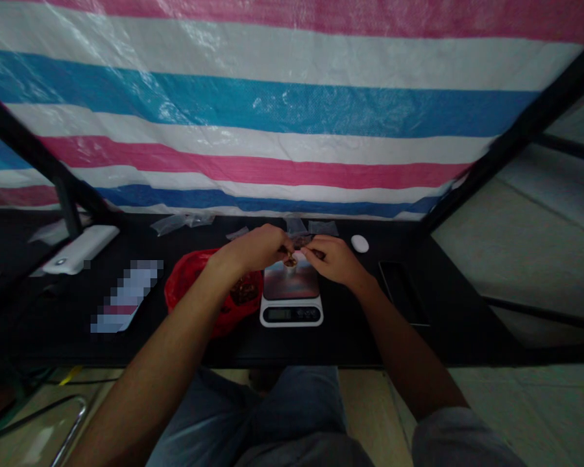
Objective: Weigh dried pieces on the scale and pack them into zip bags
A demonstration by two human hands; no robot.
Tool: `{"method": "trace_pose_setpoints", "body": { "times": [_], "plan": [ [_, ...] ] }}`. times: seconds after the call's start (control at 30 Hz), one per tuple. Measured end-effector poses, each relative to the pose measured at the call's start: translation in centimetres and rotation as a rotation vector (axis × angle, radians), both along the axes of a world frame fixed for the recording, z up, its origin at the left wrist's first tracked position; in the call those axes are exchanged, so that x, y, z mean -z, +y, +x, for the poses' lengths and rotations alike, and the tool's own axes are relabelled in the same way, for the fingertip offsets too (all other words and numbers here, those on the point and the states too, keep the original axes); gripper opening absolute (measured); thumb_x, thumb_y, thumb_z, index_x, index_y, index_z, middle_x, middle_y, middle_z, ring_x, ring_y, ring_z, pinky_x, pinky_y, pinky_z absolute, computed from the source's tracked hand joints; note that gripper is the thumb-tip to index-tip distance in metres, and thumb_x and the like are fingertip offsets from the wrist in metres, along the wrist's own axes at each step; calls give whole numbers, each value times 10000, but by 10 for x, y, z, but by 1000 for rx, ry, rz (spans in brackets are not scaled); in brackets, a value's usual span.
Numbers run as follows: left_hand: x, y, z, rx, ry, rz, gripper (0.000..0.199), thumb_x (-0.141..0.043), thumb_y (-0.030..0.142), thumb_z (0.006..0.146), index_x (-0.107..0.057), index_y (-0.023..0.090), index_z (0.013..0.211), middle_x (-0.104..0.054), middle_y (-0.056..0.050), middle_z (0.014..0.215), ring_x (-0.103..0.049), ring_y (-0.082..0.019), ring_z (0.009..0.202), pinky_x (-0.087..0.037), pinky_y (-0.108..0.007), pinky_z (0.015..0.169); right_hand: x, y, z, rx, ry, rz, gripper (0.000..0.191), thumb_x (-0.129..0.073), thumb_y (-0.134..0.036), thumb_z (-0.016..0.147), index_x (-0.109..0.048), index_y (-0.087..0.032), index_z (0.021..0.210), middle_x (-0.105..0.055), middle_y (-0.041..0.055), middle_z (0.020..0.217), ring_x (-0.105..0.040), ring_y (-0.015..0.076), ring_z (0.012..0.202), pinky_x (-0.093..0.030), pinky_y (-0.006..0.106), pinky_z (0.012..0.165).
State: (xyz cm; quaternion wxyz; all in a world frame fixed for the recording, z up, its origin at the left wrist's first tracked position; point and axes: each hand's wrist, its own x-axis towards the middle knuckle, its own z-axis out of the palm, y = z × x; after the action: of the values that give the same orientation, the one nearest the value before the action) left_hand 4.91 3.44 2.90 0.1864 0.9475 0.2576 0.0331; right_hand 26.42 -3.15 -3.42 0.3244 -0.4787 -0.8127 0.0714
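Observation:
A white digital kitchen scale [292, 314] with a metal plate sits before me on the black table. On its plate stands a small pale cup [291, 268] with brown bits at its mouth. My left hand [267, 246] is above the cup, fingers pinched together at its rim; what they hold is too small to make out. From the other side my right hand [335, 259] comes in, closed, thumb and fingertips together just right of the cup. Dark brown pieces [302, 241] show between and behind the two hands. My left forearm partly covers an open red plastic bag [187, 275] containing dark pieces.
Several clear plastic bags [324, 227] lie along the back edge, below a striped sheet [292, 149]. A white round object [359, 244] and a dark flat rectangular object [403, 292] lie at right. At left are a blurred-out flat object [129, 295] and a long white device [82, 250].

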Motion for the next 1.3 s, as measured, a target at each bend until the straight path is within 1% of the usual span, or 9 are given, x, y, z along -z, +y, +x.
{"method": "trace_pose_setpoints", "body": {
  "times": [0.13, 0.27, 0.57, 0.73, 0.83, 0.97, 1.03, 1.17, 1.3],
  "plan": [
    [1, -2, 4, -2, 27, 37, 256, -671, 99, 874, -840, 224, 1019, -827, -87, 995, -765, -246, 942, -520, -285, 814, 2, 1, 1, 3, -10, -5, 282, -577, -203, 990, -660, -183, 722, -602, 21, 719, -522, 148, 681, -341, 286, 650],
    [3, -2, 6, 8, 25, 27, 258, -651, 91, 883, -826, 213, 1027, -823, -89, 999, -763, -245, 949, -510, -285, 811, 5, 1, 1, -17, -2, 10, 240, -573, -214, 994, -696, -184, 790, -642, 37, 763, -568, 167, 743, -377, 287, 691],
    [2, -6, 9, -32, -39, -52, 204, -714, 128, 867, -815, 190, 1033, -818, -67, 988, -750, -225, 918, -500, -271, 787, 2, 1, 3, 1, -13, 4, 263, -563, -222, 994, -679, -187, 760, -616, 29, 734, -544, 166, 714, -367, 295, 686],
    [1, -10, -1, -42, -165, 11, 233, -620, 220, 963, -781, 171, 1124, -794, -94, 1108, -720, -235, 1016, -516, -307, 923, 1, 0, 3, 4, -9, 10, 292, -563, -224, 1000, -655, -186, 726, -608, 27, 733, -541, 160, 713, -350, 296, 673],
    [-3, -11, -18, -80, -170, 16, 274, -537, 229, 995, -770, 162, 1121, -786, -95, 1123, -714, -234, 1016, -524, -316, 926, 1, -1, 6, 18, -14, -14, 278, -582, -224, 992, -680, -178, 736, -629, 32, 751, -539, 153, 691, -339, 296, 652],
    [-6, -16, -49, -155, 36, -74, 278, -521, 215, 980, -779, 159, 1069, -797, -84, 1052, -727, -229, 928, -531, -314, 863, 1, -1, 10, -4, -62, -123, 111, -676, -211, 921, -773, -175, 880, -703, 44, 828, -591, 165, 736, -370, 286, 676],
    [-3, -19, -63, -207, 178, -130, 279, -537, 182, 953, -784, 160, 1081, -801, -89, 1058, -732, -232, 934, -526, -314, 856, 1, -1, 10, -44, -110, -187, 96, -703, -217, 901, -791, -180, 893, -722, 51, 861, -617, 175, 776, -390, 285, 703],
    [12, -23, -83, -329, 397, -185, 292, -609, 121, 861, -786, 175, 1088, -811, -77, 1081, -740, -231, 965, -521, -291, 837, 2, 0, 7, -83, -157, -263, 134, -680, -172, 898, -774, -174, 801, -706, 48, 827, -609, 169, 748, -391, 287, 695],
    [28, -25, -89, -349, 450, -217, 334, -646, 108, 822, -776, 167, 1124, -808, -89, 1118, -747, -248, 1020, -527, -284, 837, 5, 1, 7, -74, -9, -207, 119, -666, -143, 898, -773, -170, 853, -698, 40, 831, -592, 154, 725, -400, 280, 684]
  ]
}}
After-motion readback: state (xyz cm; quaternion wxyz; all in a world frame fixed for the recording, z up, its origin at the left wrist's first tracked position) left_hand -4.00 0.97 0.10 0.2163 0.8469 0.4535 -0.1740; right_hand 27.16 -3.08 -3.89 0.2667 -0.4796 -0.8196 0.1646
